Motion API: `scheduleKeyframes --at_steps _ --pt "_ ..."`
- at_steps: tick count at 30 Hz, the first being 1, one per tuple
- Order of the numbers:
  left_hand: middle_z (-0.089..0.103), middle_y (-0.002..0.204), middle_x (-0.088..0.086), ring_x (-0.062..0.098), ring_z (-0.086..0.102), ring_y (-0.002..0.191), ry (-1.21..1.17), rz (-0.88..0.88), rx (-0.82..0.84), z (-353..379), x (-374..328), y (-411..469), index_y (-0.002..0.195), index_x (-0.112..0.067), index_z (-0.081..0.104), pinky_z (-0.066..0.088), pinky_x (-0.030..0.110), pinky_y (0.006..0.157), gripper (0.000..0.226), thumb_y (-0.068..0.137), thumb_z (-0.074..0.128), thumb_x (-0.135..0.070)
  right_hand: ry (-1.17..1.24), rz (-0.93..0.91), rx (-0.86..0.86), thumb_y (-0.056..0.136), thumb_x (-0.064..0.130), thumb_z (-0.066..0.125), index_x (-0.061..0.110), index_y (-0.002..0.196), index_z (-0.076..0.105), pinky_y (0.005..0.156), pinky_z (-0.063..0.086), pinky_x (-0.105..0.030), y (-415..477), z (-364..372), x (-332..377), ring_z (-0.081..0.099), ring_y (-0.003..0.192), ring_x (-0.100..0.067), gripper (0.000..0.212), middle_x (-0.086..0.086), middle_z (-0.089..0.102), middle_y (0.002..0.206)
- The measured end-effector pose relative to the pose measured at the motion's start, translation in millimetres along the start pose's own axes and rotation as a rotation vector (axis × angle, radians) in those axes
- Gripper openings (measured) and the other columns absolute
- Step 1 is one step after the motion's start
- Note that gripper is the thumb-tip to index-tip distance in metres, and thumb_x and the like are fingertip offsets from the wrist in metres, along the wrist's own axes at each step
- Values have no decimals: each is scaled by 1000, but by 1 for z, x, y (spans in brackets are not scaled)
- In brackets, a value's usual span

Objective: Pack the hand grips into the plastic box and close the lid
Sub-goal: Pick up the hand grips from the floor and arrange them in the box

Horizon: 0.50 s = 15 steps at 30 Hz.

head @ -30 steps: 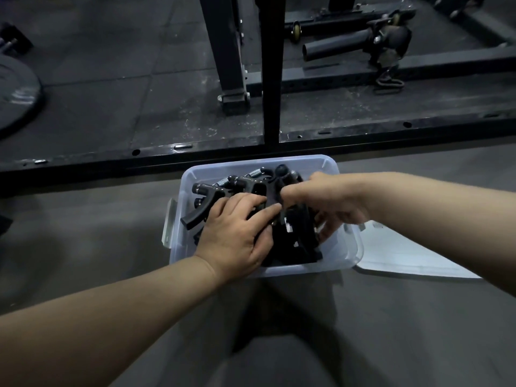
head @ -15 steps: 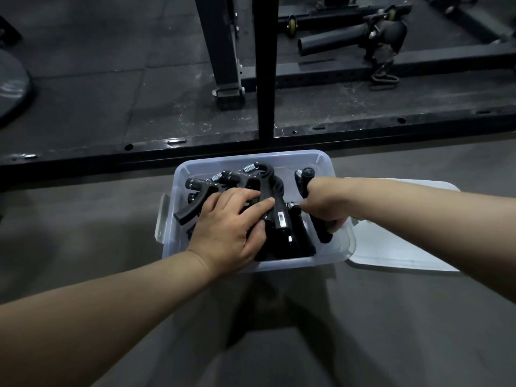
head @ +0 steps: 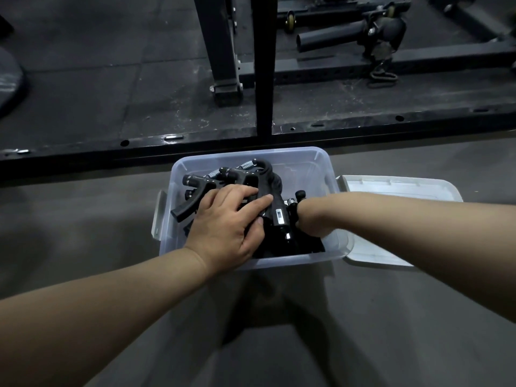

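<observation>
i see one clear plastic box [head: 307, 166] on the grey floor [head: 83, 247], just this side of a black steel frame [head: 195, 146]. one lid [head: 396, 188] lies flat on the floor, touching the box's right side, so the box is open.

the hand grips [head: 251, 177] are all inside the box, heaped in a tangle. i can make out at least three by their coil springs – two springs side by side at the far left of the pile and one near the middle – but the heap is dark and overlapping, so i cannot give a firm count. the two far ones lie with their spring ends toward the far wall; one handle of the leftmost runs toward me and to the left, ending close to the box's left wall. a middle grip with a small pale label lies with its long axis running roughly from far to near.

my left hand [head: 226, 227] lies palm down on the pile, fingers spread and flat, pressing rather than closed around anything. my right hand [head: 310, 219] reaches down into the right part of the box beside the middle spring – its fingers are hidden behind the wrist and the grips, so i cannot tell whether they are closed on something.
</observation>
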State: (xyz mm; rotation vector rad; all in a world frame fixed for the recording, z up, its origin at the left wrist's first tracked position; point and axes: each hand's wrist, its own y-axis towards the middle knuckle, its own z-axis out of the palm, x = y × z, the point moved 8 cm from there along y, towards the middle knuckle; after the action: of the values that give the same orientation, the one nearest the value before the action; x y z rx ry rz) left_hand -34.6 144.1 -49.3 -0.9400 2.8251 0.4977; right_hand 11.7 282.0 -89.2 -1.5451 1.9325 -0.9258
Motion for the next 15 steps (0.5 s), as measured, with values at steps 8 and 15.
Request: scheduleKeyframes --at_steps 8,15 --pt "60 124 1 23 52 121 -3 6 -18 -1 0 1 128 -26 64 36 44 102 44 88 47 -37 -400 -176 -113 93 23 57 12 102 57 67 38 -24 12 -4 -2 52 81 -21 14 -3 52 91" --pt "60 124 1 22 51 121 12 10 -4 1 -1 1 128 -25 64 35 43 103 45 88 48 -37 -371 -230 -147 88 5 56 6 114 62 74 49 -34 17 19 14 64 100 -29 26 -10 66 110"
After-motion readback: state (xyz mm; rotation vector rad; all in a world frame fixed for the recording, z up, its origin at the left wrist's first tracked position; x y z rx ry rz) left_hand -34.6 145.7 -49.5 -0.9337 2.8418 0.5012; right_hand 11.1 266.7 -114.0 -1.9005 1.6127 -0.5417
